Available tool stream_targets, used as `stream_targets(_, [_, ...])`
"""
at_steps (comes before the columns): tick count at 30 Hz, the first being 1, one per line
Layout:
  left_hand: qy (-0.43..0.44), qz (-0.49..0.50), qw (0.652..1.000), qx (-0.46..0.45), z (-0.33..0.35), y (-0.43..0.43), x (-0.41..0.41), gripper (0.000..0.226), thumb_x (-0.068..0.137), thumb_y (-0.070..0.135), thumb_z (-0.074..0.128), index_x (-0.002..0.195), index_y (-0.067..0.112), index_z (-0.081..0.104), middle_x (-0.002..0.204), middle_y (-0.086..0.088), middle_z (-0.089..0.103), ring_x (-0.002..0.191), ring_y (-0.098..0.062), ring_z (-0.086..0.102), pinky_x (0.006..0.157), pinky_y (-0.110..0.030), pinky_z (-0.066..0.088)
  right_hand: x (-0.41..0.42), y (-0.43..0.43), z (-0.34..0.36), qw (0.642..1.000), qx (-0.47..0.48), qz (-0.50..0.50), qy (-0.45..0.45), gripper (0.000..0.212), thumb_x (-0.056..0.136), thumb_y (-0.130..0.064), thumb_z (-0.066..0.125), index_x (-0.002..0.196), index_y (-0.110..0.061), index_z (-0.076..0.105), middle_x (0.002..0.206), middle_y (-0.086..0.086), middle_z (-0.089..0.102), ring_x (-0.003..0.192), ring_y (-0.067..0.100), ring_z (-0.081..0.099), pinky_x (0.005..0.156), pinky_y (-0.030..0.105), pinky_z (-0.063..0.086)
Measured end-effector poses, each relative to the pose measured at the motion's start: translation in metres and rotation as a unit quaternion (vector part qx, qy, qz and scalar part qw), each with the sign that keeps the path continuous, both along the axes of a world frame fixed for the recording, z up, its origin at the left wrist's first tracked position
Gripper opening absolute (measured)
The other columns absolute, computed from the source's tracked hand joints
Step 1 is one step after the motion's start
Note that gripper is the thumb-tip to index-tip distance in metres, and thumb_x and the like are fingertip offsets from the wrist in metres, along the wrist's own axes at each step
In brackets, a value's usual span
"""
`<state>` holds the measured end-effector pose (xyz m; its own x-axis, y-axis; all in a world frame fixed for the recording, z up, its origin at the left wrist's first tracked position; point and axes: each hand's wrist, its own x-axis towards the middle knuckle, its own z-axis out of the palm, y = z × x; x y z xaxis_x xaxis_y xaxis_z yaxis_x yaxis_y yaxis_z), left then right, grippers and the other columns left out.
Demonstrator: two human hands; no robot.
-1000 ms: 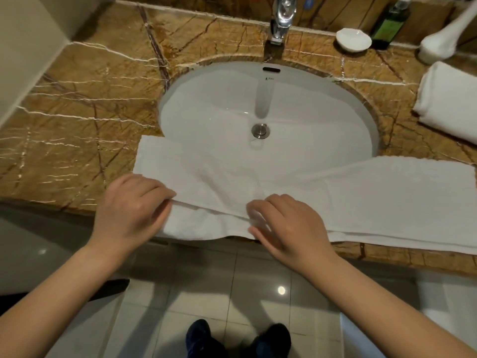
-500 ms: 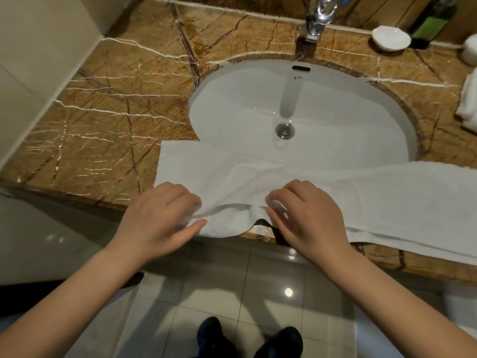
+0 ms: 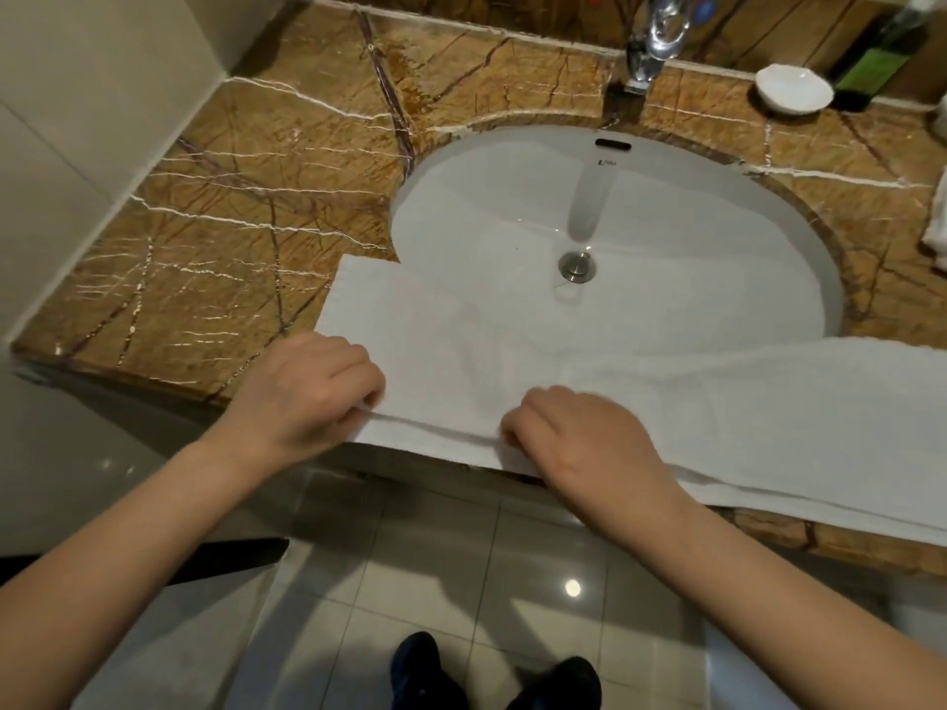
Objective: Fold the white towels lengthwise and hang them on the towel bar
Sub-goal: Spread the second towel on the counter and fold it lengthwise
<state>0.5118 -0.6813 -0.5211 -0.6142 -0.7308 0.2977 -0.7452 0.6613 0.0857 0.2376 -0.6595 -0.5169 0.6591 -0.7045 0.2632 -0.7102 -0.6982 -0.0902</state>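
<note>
Brown veined marble forms the counter [image 3: 230, 238], which meets a pale wall [image 3: 77, 146] far to the left of the fingers.

The left hand [image 3: 302, 397] sits at the counter's near edge. Its fingers [image 3: 358, 368] are curled and pinch the near hem of the white towel [image 3: 743, 412] at the towel's left end.

The towel lies flat in a long band. It runs from just beyond the left fingers, across the front rim of the basin [image 3: 692, 222], and out past the right fingers to the picture's right edge. Its near edge shows two layers, one over the other, overhanging the counter front.

Beyond the gap between the two hands is the drain [image 3: 577, 264], and farther back the chrome faucet [image 3: 661, 33].

The right hand [image 3: 589, 448] rests on the towel's near edge, its fingers [image 3: 533, 409] curled and gripping the cloth there.

Well beyond and to the right of those fingers stand a small white dish [image 3: 794, 88] and a dark green bottle [image 3: 871, 69]. A second white towel [image 3: 938, 212] shows at the right edge.

Below the hands, on the near side of the counter, are the glossy tiled floor [image 3: 435, 571] and two dark shoes [image 3: 425, 668].
</note>
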Motion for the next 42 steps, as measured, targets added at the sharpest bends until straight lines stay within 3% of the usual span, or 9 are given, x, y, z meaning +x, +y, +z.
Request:
stream_targets(7, [-0.038, -0.004, 0.998, 0.053, 0.004, -0.002, 0.005, 0.012, 0.061, 0.002, 0.052, 0.065, 0.014, 0.050, 0.065, -0.002, 0.051, 0.056, -0.022, 0.044, 0.044, -0.031, 0.036, 0.004, 0.000, -0.010, 0.992, 0.104, -0.056, -0.038, 0.008, 0.079, -0.008, 0.059, 0.084, -0.013, 0.061, 0.074, 0.002, 0.056, 0.059, 0.021, 0.051, 0.047, 0.027, 0.033])
stream_targets(13, [-0.055, -0.020, 0.998, -0.037, -0.004, 0.005, 0.006, 0.025, 0.072, -0.007, 0.051, 0.056, 0.012, 0.051, 0.057, -0.007, 0.046, 0.049, -0.023, 0.038, 0.041, -0.029, 0.027, 0.010, 0.007, 0.012, 0.995, 0.069, -0.009, -0.071, 0.001, 0.084, -0.015, 0.059, 0.083, -0.016, 0.060, 0.072, -0.002, 0.054, 0.061, 0.017, 0.047, 0.049, 0.027, 0.034])
stream_targets(16, [-0.083, -0.053, 0.994, 0.045, -0.001, 0.007, 0.013, 0.016, 0.064, 0.004, 0.043, 0.055, 0.018, 0.042, 0.058, 0.000, 0.042, 0.050, -0.020, 0.035, 0.043, -0.028, 0.023, 0.013, 0.019, -0.010, 0.997, 0.076, 0.030, 0.007, 0.027, 0.063, 0.000, 0.076, 0.081, -0.013, 0.061, 0.071, 0.001, 0.053, 0.058, 0.018, 0.045, 0.046, 0.029, 0.037])
stream_targets(19, [-0.103, -0.037, 0.979, 0.174, 0.010, 0.004, 0.018, 0.014, 0.062, 0.030, 0.049, 0.057, 0.027, 0.036, 0.058, 0.011, 0.037, 0.052, -0.011, 0.034, 0.043, -0.027, 0.029, 0.009, 0.020, -0.017, 0.989, 0.140, 0.040, -0.015, 0.005, 0.087, -0.017, 0.059, 0.083, -0.015, 0.062, 0.074, 0.000, 0.056, 0.061, 0.018, 0.049, 0.050, 0.036, 0.042])
stream_targets(24, [0.093, 0.091, 0.982, 0.136, 0.017, -0.004, -0.012, 0.047, 0.093, 0.040, 0.030, 0.073, 0.018, 0.066, 0.074, 0.002, 0.064, 0.073, -0.019, 0.058, 0.066, -0.035, 0.044, 0.012, 0.000, 0.004, 0.956, 0.104, -0.156, -0.227, 0.031, 0.094, -0.025, 0.039, 0.107, -0.016, 0.065, 0.099, 0.001, 0.066, 0.092, 0.022, 0.060, 0.075, 0.036, 0.048])
stream_targets(26, [0.100, 0.162, 0.973, 0.128, 0.005, -0.003, -0.036, 0.050, 0.096, 0.038, 0.023, 0.110, 0.016, 0.066, 0.117, -0.005, 0.065, 0.112, -0.025, 0.055, 0.093, -0.037, 0.040, 0.012, -0.007, -0.003, 0.929, 0.103, -0.277, -0.222, 0.040, 0.094, -0.027, 0.037, 0.127, -0.013, 0.054, 0.123, 0.006, 0.059, 0.116, 0.025, 0.053, 0.097, 0.039, 0.043])
stream_targets(29, [-0.006, 0.224, 0.957, 0.184, -0.018, 0.002, -0.050, 0.064, 0.093, 0.052, 0.008, 0.150, 0.027, 0.022, 0.159, 0.002, 0.014, 0.147, -0.018, 0.010, 0.117, -0.036, 0.004, 0.003, -0.001, -0.022, 0.912, 0.177, -0.365, -0.062, 0.067, 0.092, -0.051, 0.013, 0.150, -0.017, 0.020, 0.155, 0.008, 0.027, 0.145, 0.025, 0.015, 0.119, 0.047, 0.009])
stream_targets(34, [-0.053, 0.244, 0.952, 0.177, -0.027, 0.001, -0.040, 0.068, 0.090, 0.061, 0.005, 0.152, 0.032, 0.005, 0.160, 0.003, -0.001, 0.147, -0.015, -0.004, 0.116, -0.037, -0.004, 0.001, 0.016, -0.025, 0.892, 0.209, -0.401, 0.029, 0.074, 0.089, -0.063, 0.001, 0.153, -0.026, -0.004, 0.161, 0.008, 0.000, 0.147, 0.025, -0.011, 0.116, 0.054, -0.009])
stream_targets(42, [-0.083, 0.249, 0.948, 0.180, -0.023, -0.007, 0.002, 0.070, 0.087, 0.067, 0.001, 0.151, 0.036, 0.002, 0.160, 0.003, -0.002, 0.147, -0.017, -0.003, 0.118, -0.043, 0.003, 0.010, 0.023, -0.015, 0.903, 0.211, -0.367, -0.069, 0.064, 0.094, -0.055, 0.010, 0.151, -0.032, -0.006, 0.161, 0.002, -0.008, 0.145, 0.016, -0.020, 0.114, 0.043, -0.016])
